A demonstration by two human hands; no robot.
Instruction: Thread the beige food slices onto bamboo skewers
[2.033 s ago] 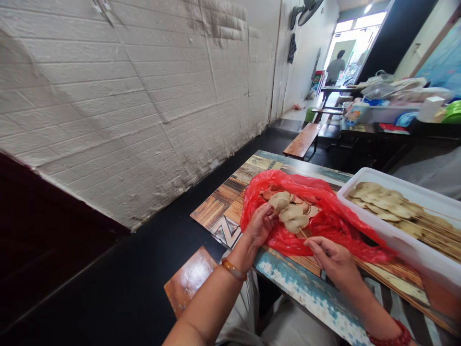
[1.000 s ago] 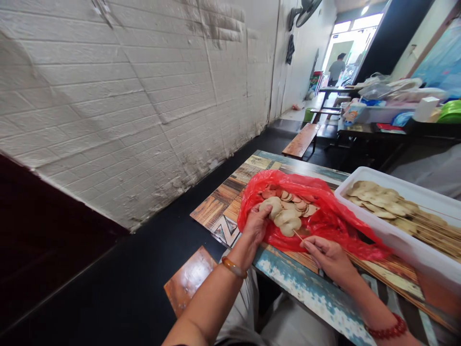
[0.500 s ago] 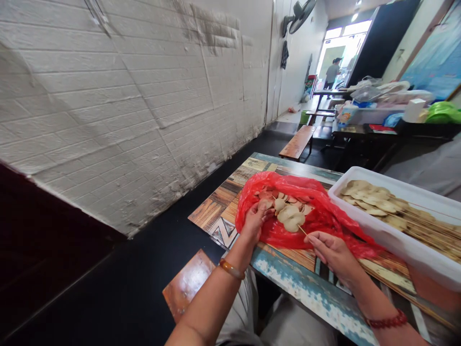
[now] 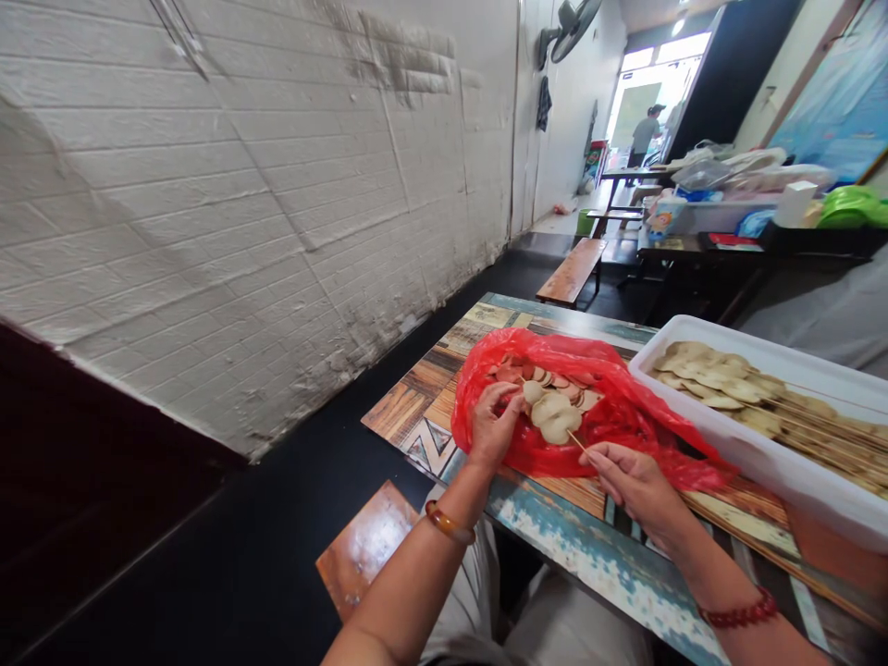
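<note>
At the near edge of a wood-print table [image 4: 416, 388], our right hand [image 4: 628, 481] pinches a thin skewer [image 4: 577, 442] threaded with pale round slices [image 4: 557, 418] over an open red plastic bag [image 4: 645, 425]; our left hand [image 4: 494, 425] curls near the skewer's far tip, though we cannot tell whether it grips anything. At right, loaded skewers [image 4: 725, 375] lie in a white plastic tub [image 4: 763, 472].

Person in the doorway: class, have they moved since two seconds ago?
Yes. The person has moved rightward in the view: the gap from the wall fan has widened.
</note>
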